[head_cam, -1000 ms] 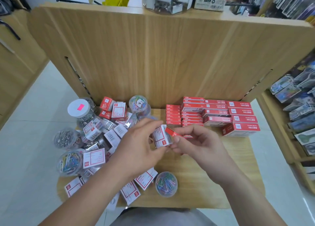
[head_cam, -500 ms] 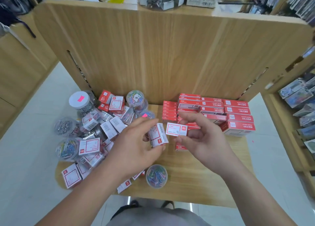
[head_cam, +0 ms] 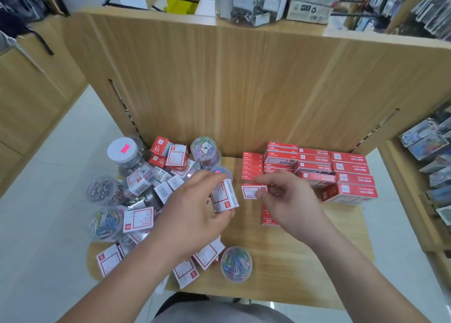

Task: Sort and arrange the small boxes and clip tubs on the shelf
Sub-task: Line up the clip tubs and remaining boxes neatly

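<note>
**Shelf** (head_cam: 305, 269): pale wood board, backed by an upright wood panel (head_cam: 244, 91).

**Left hand** (head_cam: 192, 215): fingers are curled round a small white box (head_cam: 224, 197) with a red border. The box is held tilted over the middle of the shelf.

**Right hand** (head_cam: 290, 200): a second small box (head_cam: 251, 192), white and red, is pinched between thumb and fingertips. It is held just in front of the stacked red boxes; whether it touches them cannot be told.

**Stacked red boxes** (head_cam: 346, 171): set in neat rows at the right rear, against the panel. 1 lone red box (head_cam: 268, 220) lies nearer the front, partly hidden under the right hand.

**Loose boxes** (head_cam: 138, 219): white and red, heaped untidily on the left side among the tubs.

**Tubs:**
- 1 tall tub (head_cam: 123, 149) with a white lid and pink sticker is placed at the left rear.
- 1 silver-clip tub (head_cam: 102, 191) and 1 coloured-clip tub (head_cam: 105, 221) are found at the left edge.
- 1 rear tub (head_cam: 203, 147) of coloured clips is set by the panel.
- 1 front tub (head_cam: 236, 263) of coloured clips is placed near the front edge.
</note>
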